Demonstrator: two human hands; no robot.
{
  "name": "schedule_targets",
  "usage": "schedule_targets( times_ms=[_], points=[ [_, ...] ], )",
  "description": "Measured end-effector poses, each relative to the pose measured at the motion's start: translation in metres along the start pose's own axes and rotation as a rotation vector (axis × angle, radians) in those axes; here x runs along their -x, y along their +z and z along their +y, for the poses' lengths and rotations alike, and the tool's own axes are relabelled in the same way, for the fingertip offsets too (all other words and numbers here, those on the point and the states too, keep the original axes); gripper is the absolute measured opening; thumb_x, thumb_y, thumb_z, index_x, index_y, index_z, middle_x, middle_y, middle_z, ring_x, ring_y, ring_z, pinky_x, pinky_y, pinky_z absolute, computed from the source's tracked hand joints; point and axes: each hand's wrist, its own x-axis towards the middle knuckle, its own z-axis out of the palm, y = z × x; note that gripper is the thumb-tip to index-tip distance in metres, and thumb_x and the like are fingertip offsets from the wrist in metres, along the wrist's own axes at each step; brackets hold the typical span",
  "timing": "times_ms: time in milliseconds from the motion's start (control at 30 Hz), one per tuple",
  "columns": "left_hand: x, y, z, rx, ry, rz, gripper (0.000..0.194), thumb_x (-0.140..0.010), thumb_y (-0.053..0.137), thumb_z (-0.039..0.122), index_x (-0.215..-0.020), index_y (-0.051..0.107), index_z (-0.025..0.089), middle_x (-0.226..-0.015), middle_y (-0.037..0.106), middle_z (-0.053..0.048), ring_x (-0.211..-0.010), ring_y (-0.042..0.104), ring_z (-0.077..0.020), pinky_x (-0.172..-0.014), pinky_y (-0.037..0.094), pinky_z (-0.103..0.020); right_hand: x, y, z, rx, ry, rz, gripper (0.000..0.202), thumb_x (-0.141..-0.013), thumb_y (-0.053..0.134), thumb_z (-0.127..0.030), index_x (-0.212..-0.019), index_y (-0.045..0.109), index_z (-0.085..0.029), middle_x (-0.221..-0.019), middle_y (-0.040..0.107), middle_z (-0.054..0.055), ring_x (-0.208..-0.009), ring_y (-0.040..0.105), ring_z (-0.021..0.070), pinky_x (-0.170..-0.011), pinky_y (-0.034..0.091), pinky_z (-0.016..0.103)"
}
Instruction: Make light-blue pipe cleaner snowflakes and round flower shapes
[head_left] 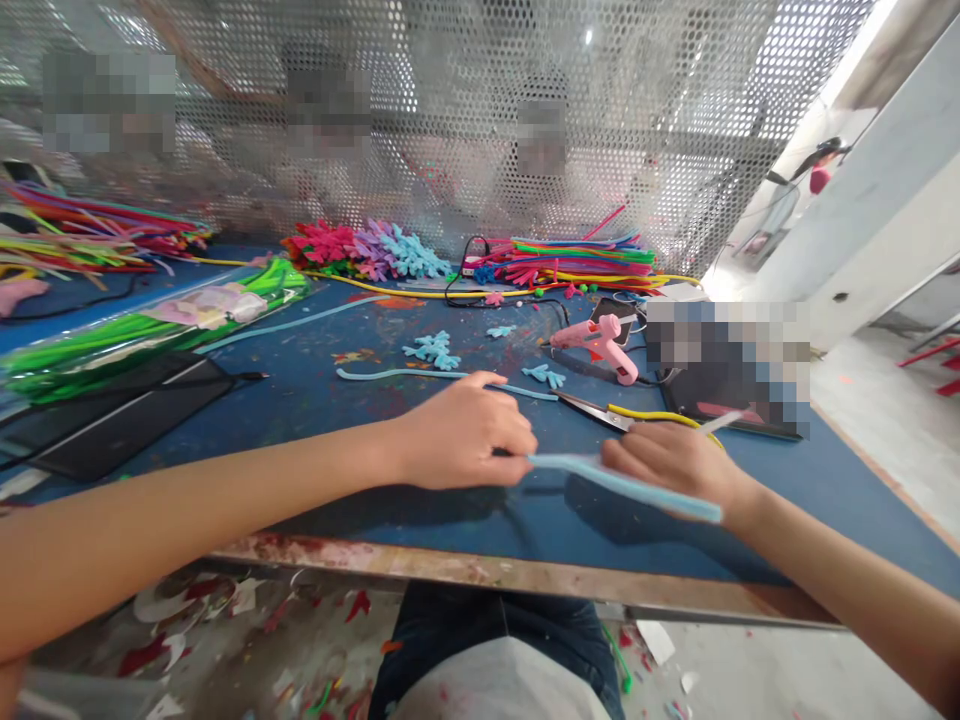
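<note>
My left hand (472, 435) is closed, with thumb and fingertips pinching one end of a light blue pipe cleaner (637, 485). The strip stretches right, passing in front of my right hand (679, 460). That hand is curled over the handles of the scissors (596, 410); one yellow loop shows behind it, and the fingertips are partly hidden. The blades point left. Their tip is at the end of another blue pipe cleaner (390, 374) lying on the table. Beyond it lie small blue branched pieces (433, 350). A pale thin strip (727, 420) shows behind my right hand.
A pink glue gun (600, 340) lies at the back right beside a dark tray (750, 400). Bagged green pipe cleaners (90, 345) and a black flat case (135, 415) are left. Coloured bundles (570, 262) line the perforated screen (450, 120), with people behind it.
</note>
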Motion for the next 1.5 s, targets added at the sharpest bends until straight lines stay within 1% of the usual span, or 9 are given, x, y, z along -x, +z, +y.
schedule_targets(
  times_ms=[200, 333, 467, 667, 900, 1100, 1233, 1367, 1500],
  points=[
    [0.011, 0.008, -0.042, 0.515, -0.367, 0.128, 0.036, -0.086, 0.039, 0.040, -0.079, 0.064, 0.016, -0.071, 0.061, -0.001, -0.067, 0.055, -0.0121, -0.067, 0.040, -0.023, 0.016, 0.006, 0.023, 0.049, 0.281, -0.060, 0.021, -0.090, 0.041, -0.024, -0.079, 0.057, -0.016, -0.064, 0.054, 0.004, -0.060, 0.048, 0.0143, -0.057, 0.033, 0.027],
    [-0.003, 0.015, -0.059, 1.075, -0.555, 0.203, 0.037, -0.083, 0.045, 0.044, -0.102, 0.062, 0.017, -0.092, 0.063, -0.006, -0.069, 0.057, -0.0120, -0.067, 0.045, -0.025, -0.004, 0.007, 0.035, -0.002, 0.424, -0.199, 0.024, -0.091, 0.037, -0.025, -0.086, 0.059, -0.015, -0.075, 0.061, 0.008, -0.072, 0.054, 0.0180, -0.066, 0.039, 0.028],
    [-0.013, 0.019, -0.059, 1.482, -0.565, 0.160, 0.034, -0.082, 0.049, 0.041, -0.105, 0.062, 0.018, -0.099, 0.062, -0.008, -0.079, 0.059, -0.0142, -0.073, 0.048, -0.030, -0.024, 0.006, 0.042, 0.006, 0.467, -0.277, 0.028, -0.086, 0.044, -0.028, -0.107, 0.056, -0.013, -0.106, 0.060, 0.015, -0.095, 0.054, 0.0263, -0.079, 0.040, 0.037],
    [-0.014, 0.023, -0.041, 1.456, -0.496, -0.044, 0.035, -0.081, 0.052, 0.042, -0.102, 0.063, 0.016, -0.088, 0.062, -0.007, -0.069, 0.058, -0.0127, -0.061, 0.049, -0.026, -0.056, -0.003, 0.032, -0.353, 0.605, -0.185, 0.036, -0.087, 0.042, -0.039, -0.106, 0.060, -0.015, -0.098, 0.063, 0.012, -0.084, 0.059, 0.0224, -0.074, 0.043, 0.034],
    [-0.018, 0.028, -0.019, 1.280, -0.371, -0.233, 0.037, -0.080, 0.053, 0.044, -0.097, 0.064, 0.014, -0.083, 0.062, -0.008, -0.068, 0.059, -0.0130, -0.055, 0.048, -0.022, -0.076, 0.014, 0.006, -1.439, 0.899, 0.063, 0.039, -0.078, 0.055, -0.047, -0.099, 0.062, -0.015, -0.051, 0.045, -0.004, -0.045, 0.039, 0.0071, -0.042, 0.029, 0.020],
    [-0.016, 0.038, -0.019, 1.628, -0.475, 0.110, 0.027, -0.076, 0.063, 0.032, -0.097, 0.061, 0.014, -0.088, 0.064, -0.007, -0.077, 0.064, -0.0127, -0.069, 0.051, -0.022, -0.067, 0.019, 0.000, -1.581, 0.950, 0.382, 0.024, -0.077, 0.060, -0.039, -0.084, 0.065, -0.017, -0.050, 0.045, -0.005, -0.046, 0.040, 0.0064, -0.043, 0.029, 0.020],
    [-0.015, 0.045, -0.023, 1.680, -0.522, 0.330, 0.025, -0.069, 0.071, 0.018, -0.091, 0.061, 0.013, -0.081, 0.067, -0.005, -0.072, 0.064, -0.0095, -0.071, 0.051, -0.019, -0.064, 0.020, -0.003, -1.600, 0.994, 0.459, 0.022, -0.077, 0.061, -0.038, -0.085, 0.066, -0.018, -0.051, 0.049, -0.004, -0.047, 0.044, 0.0081, -0.045, 0.034, 0.022],
    [-0.015, 0.049, -0.022, 1.675, -0.503, 0.449, 0.030, -0.064, 0.074, 0.013, -0.091, 0.061, 0.014, -0.077, 0.068, -0.002, -0.070, 0.065, -0.0086, -0.070, 0.051, -0.017, -0.064, 0.021, -0.005, -1.688, 0.996, 0.486, 0.024, -0.081, 0.055, -0.039, -0.090, 0.064, -0.019, -0.053, 0.050, -0.003, -0.048, 0.046, 0.0087, -0.045, 0.036, 0.022],
    [-0.016, 0.051, -0.018, 1.684, -0.499, 0.458, 0.030, -0.062, 0.076, 0.018, -0.087, 0.062, 0.013, -0.077, 0.068, -0.003, -0.071, 0.065, -0.0101, -0.070, 0.051, -0.020, -0.065, 0.017, -0.006, -1.748, 0.900, 0.590, 0.022, -0.082, 0.053, -0.039, -0.098, 0.060, -0.024, -0.087, 0.061, 0.002, -0.055, 0.051, 0.0084, -0.049, 0.041, 0.024]
  ],
)
